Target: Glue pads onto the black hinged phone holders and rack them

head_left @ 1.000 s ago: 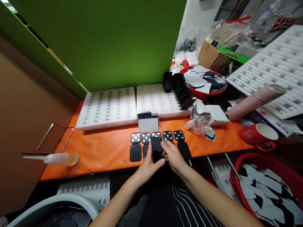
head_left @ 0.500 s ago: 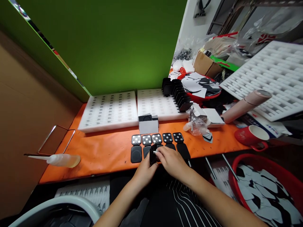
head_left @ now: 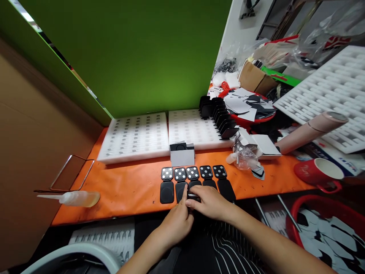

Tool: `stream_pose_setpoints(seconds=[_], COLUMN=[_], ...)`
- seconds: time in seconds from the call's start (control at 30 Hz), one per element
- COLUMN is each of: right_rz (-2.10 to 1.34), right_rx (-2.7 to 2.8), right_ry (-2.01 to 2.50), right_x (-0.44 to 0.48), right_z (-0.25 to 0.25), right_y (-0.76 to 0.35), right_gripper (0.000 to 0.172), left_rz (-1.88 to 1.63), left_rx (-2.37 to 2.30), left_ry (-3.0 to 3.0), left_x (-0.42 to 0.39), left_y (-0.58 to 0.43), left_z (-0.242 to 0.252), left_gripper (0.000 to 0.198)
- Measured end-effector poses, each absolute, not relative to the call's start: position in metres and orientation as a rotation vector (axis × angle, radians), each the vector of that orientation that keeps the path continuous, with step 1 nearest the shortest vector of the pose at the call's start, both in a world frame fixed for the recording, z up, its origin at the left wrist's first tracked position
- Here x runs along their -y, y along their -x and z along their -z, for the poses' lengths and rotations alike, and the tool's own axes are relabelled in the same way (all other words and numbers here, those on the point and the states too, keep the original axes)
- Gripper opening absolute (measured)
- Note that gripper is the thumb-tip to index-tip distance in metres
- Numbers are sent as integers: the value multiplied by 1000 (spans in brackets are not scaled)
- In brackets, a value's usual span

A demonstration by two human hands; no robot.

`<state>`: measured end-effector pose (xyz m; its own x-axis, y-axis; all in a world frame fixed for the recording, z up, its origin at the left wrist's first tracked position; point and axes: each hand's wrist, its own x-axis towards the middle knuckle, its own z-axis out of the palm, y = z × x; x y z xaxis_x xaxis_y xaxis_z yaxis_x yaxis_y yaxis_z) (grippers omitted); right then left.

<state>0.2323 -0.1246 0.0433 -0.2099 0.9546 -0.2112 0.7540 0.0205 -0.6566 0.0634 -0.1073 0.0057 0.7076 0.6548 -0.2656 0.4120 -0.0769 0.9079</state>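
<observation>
Both hands come together at the front edge of the orange table, around a small dark piece [head_left: 194, 196] with a shiny ribbed metal part, mostly covered by fingers. My left hand [head_left: 177, 222] has its index finger stretched along the piece's left side, with the other fingers curled; its grip is partly hidden. Over the piece's right side, my right hand [head_left: 212, 202] is closed, thumb toward the left hand. Just beyond lies a row of several black hinged plates [head_left: 167, 192]; their small upper squares [head_left: 219, 171] carry silver round dots.
Behind stand two white foam trays [head_left: 134, 137], the right one bearing upright black plates [head_left: 225, 121]. A grey card stack [head_left: 183, 158], a bottle with a long nozzle [head_left: 81, 198], a wire frame [head_left: 71, 173], a red mug [head_left: 318, 173] and a pink flask [head_left: 313, 131] surround the workspace.
The dark piece, upright in my left hand earlier, is now lower and mostly covered. My right hand has shifted from pinching a small silver rod to covering the piece; my left index finger has straightened.
</observation>
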Motion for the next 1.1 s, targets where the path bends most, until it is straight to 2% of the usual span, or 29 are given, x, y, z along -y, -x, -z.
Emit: stream_pose_setpoints(seconds=[0.2, 0.37, 0.53, 0.8, 0.97, 1.1], right_rz=[-975, -895, -771, -1018, -1396, -1168], right_rx=[1869, 2015, 2193, 1828, 1271, 1486], right_ry=[1745, 1793, 1959, 1772, 1557, 1745], right_x=[123, 126, 129, 129, 128, 126], right_z=[-43, -49, -54, -46, -27, -34], right_y=[-223, -215, -214, -220, -221, -223], right_gripper=[24, 26, 27, 20, 37, 31], left_rz=[-312, -395, -221, -301, -315, -245], left_rx=[-816, -965, -1005, -817, -852, -956], left_ry=[-1500, -1368, -1630, -1512, -1225, -1533], left_x=[98, 94, 98, 108, 105, 105], left_y=[-71, -76, -73, -76, -72, -67], left_z=[-11, -5, -8, -9, -8, -12], left_gripper=[46, 62, 73, 65, 61, 70])
